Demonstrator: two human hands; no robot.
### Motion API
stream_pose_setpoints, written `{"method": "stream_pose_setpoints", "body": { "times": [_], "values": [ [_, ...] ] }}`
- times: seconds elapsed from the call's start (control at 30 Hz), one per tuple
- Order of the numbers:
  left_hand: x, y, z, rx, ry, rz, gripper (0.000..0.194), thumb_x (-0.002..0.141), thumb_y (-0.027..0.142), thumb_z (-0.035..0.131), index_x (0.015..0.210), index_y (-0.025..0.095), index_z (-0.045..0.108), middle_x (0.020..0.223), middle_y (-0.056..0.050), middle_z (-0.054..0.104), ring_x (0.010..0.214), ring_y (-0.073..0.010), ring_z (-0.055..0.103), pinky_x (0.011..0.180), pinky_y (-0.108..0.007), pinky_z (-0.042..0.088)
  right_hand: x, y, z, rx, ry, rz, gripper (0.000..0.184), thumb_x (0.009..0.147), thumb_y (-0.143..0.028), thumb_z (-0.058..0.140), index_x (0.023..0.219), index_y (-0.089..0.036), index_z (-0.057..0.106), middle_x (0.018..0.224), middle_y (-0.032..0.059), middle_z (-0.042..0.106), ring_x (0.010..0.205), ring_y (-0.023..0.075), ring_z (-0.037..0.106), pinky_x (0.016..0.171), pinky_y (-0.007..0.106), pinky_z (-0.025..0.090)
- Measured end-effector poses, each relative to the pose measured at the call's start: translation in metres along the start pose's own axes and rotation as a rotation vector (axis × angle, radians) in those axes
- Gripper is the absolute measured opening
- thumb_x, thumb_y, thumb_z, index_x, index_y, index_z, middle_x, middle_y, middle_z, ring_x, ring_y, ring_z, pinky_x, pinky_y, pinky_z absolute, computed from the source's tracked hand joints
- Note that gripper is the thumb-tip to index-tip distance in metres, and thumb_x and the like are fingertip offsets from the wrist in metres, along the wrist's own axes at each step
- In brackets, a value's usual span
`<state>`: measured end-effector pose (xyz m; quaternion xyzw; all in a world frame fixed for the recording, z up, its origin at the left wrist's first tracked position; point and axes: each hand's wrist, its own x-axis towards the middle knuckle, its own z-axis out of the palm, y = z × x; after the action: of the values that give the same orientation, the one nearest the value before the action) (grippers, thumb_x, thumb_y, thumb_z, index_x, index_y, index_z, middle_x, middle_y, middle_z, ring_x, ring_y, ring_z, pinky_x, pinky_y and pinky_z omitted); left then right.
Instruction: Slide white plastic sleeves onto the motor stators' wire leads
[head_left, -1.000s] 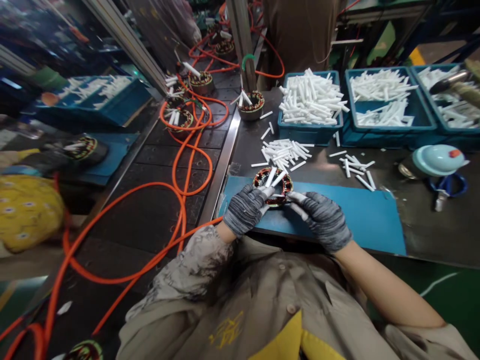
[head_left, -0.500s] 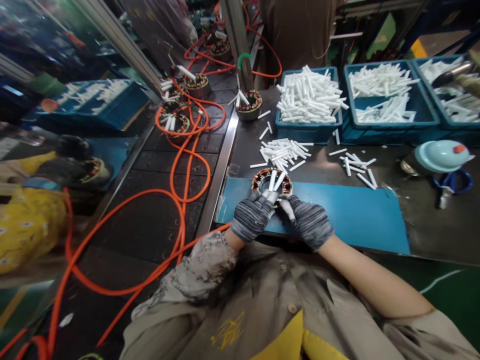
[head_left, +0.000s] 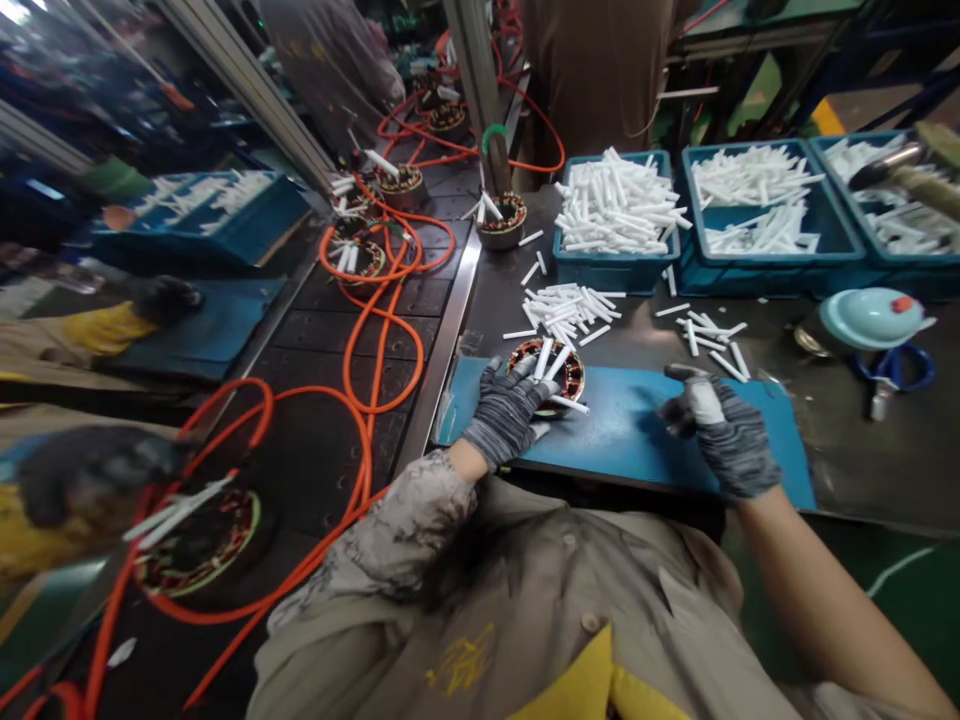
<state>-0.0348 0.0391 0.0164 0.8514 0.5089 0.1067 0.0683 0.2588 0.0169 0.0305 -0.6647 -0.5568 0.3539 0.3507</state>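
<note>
A ring-shaped motor stator [head_left: 576, 372] with copper windings lies on the blue mat [head_left: 622, 440]. Two white tubes [head_left: 558, 362] stick up from its ring, and a third tube [head_left: 570, 405] points right across its front edge. My left hand [head_left: 510, 408], in a grey knit glove with pale fingertips, grips the stator's left side, its fingers by the tubes. Apart from the stator, over the right part of the mat, is my right hand [head_left: 720, 425]. It is gloved alike, its fingers partly bent and spread, with nothing visible in them.
Loose white tubes [head_left: 566, 312] lie behind the stator, near a blue bin [head_left: 615, 268] heaped with more. Scissors [head_left: 892, 375] and a lidded cup [head_left: 870, 318] stand right. Orange hose [head_left: 352, 440] loops over the line at left, where a co-worker's gloved hand [head_left: 97, 475] nears another stator [head_left: 202, 545].
My right hand has left the stator and moved right. A third tube now shows at the stator's front. At left, the co-worker's stator has moved from their mat onto the line.
</note>
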Motion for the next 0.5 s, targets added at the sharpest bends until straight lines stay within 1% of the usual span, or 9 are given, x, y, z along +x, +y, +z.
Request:
{"method": "stream_pose_setpoints", "body": {
  "times": [0.07,0.1,0.13,0.2,0.23,0.3,0.33,0.4,0.5],
  "values": [
    [0.007,0.002,0.002,-0.026,-0.071,-0.017,0.052,0.077,0.036,0.084,0.127,0.026,0.072,0.138,-0.012,0.067,0.138,-0.0378,0.054,0.126,-0.069,0.016,-0.004,0.018,0.000,-0.053,-0.026,0.075,0.066,0.096,-0.069,0.040,0.129,-0.018,0.066,0.078,0.0075,0.077,0.066,0.0267,0.072,0.074,0.045,0.060],
    [0.008,0.004,0.003,-0.037,-0.096,-0.041,0.051,0.077,0.034,0.084,0.126,0.026,0.072,0.134,-0.012,0.069,0.134,-0.0375,0.057,0.125,-0.071,0.014,-0.006,0.025,0.003,-0.102,-0.029,0.072,0.064,0.094,-0.069,0.044,0.126,-0.019,0.069,0.084,0.0096,0.079,0.074,0.0292,0.074,0.081,0.048,0.060],
    [0.009,0.008,0.004,-0.054,-0.109,-0.072,0.050,0.078,0.032,0.084,0.126,0.026,0.072,0.130,-0.011,0.071,0.130,-0.0373,0.060,0.124,-0.072,0.016,-0.008,0.031,0.007,-0.157,-0.023,0.047,0.063,0.092,-0.068,0.046,0.122,-0.019,0.071,0.093,0.0118,0.080,0.086,0.0316,0.076,0.089,0.051,0.059],
    [0.005,0.015,0.006,-0.126,-0.098,-0.147,0.048,0.076,0.031,0.085,0.123,0.025,0.074,0.125,-0.012,0.073,0.125,-0.0374,0.063,0.123,-0.069,0.025,-0.011,0.042,0.015,-0.259,0.005,-0.026,0.059,0.090,-0.066,0.047,0.116,-0.021,0.074,0.113,0.0140,0.078,0.108,0.0344,0.073,0.104,0.053,0.053],
    [0.001,0.018,0.007,-0.192,-0.071,-0.194,0.047,0.074,0.031,0.086,0.120,0.025,0.075,0.124,-0.012,0.074,0.124,-0.0378,0.063,0.122,-0.066,0.030,-0.012,0.047,0.018,-0.297,0.011,-0.057,0.057,0.090,-0.064,0.046,0.115,-0.022,0.074,0.120,0.0133,0.076,0.115,0.0342,0.070,0.108,0.053,0.050],
    [-0.010,0.020,0.005,-0.429,0.019,-0.317,0.048,0.066,0.027,0.090,0.112,0.023,0.077,0.122,-0.012,0.074,0.124,-0.0386,0.063,0.120,-0.059,0.039,-0.012,0.056,0.021,-0.321,0.001,-0.089,0.055,0.092,-0.062,0.044,0.116,-0.023,0.075,0.122,0.0113,0.076,0.117,0.0327,0.070,0.110,0.053,0.050],
    [-0.016,0.019,0.001,-0.562,0.066,-0.377,0.050,0.063,0.026,0.091,0.111,0.022,0.077,0.122,-0.013,0.074,0.123,-0.0382,0.064,0.117,-0.056,0.044,-0.012,0.060,0.021,-0.314,-0.003,-0.099,0.054,0.092,-0.062,0.045,0.116,-0.023,0.075,0.121,0.0105,0.076,0.116,0.0318,0.071,0.109,0.052,0.051],
    [-0.031,0.013,-0.016,-0.762,0.135,-0.467,0.052,0.064,0.032,0.089,0.113,0.021,0.074,0.119,-0.013,0.075,0.115,-0.0359,0.069,0.107,-0.053,0.054,-0.011,0.065,0.020,-0.295,0.003,-0.128,0.054,0.093,-0.062,0.045,0.115,-0.023,0.075,0.119,0.0098,0.077,0.114,0.0307,0.072,0.109,0.050,0.052],
    [-0.059,-0.002,-0.055,-0.964,0.171,-0.596,0.055,0.069,0.046,0.083,0.116,0.019,0.071,0.111,-0.012,0.077,0.098,-0.0320,0.074,0.089,-0.048,0.062,-0.012,0.070,0.018,-0.283,0.010,-0.158,0.054,0.094,-0.063,0.046,0.114,-0.023,0.076,0.116,0.0098,0.078,0.112,0.0315,0.073,0.108,0.051,0.053]
  ]
}}
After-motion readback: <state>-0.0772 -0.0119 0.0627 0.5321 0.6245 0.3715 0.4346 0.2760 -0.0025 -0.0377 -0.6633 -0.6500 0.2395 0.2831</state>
